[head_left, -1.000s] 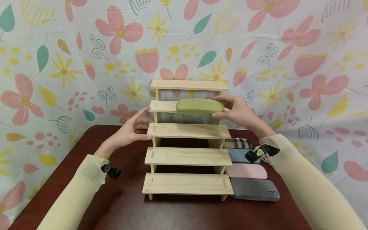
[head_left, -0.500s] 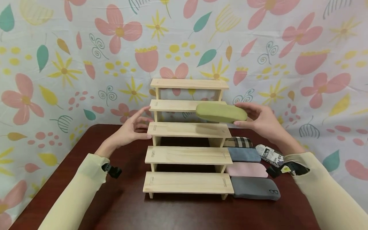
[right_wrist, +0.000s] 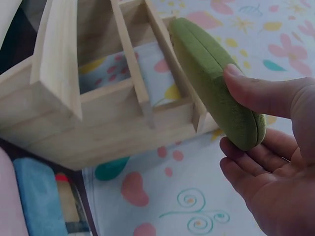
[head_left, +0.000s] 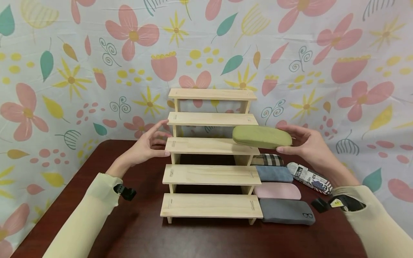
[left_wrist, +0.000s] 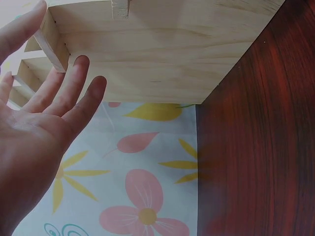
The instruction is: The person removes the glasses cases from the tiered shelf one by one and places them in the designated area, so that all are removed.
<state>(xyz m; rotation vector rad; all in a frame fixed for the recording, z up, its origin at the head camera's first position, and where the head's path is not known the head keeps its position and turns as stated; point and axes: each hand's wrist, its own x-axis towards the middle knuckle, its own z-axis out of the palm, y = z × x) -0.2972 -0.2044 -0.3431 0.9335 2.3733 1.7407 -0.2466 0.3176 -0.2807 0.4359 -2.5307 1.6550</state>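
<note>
A pale wooden stepped rack [head_left: 211,175] with several shelves stands on a dark red table [head_left: 135,229]. My right hand [head_left: 304,145] holds a green glasses case [head_left: 261,136] by its right end, in the air at the rack's right edge, level with the middle shelf; in the right wrist view the case [right_wrist: 216,83] sits between thumb and fingers [right_wrist: 256,169]. My left hand [head_left: 146,147] is open, fingertips touching the left end of the middle shelf. The left wrist view shows the open palm [left_wrist: 34,142] beside the rack's side panel [left_wrist: 152,59].
Right of the rack lie a plaid case [head_left: 268,159], a blue case [head_left: 274,173], a pink case [head_left: 277,190], a grey case [head_left: 286,211] and a printed case [head_left: 309,177]. A flowered cloth [head_left: 64,71] hangs behind the table.
My right hand has carried the green case off the second shelf from the top, rightward and down past the rack's right edge. The left hand has stayed put.
</note>
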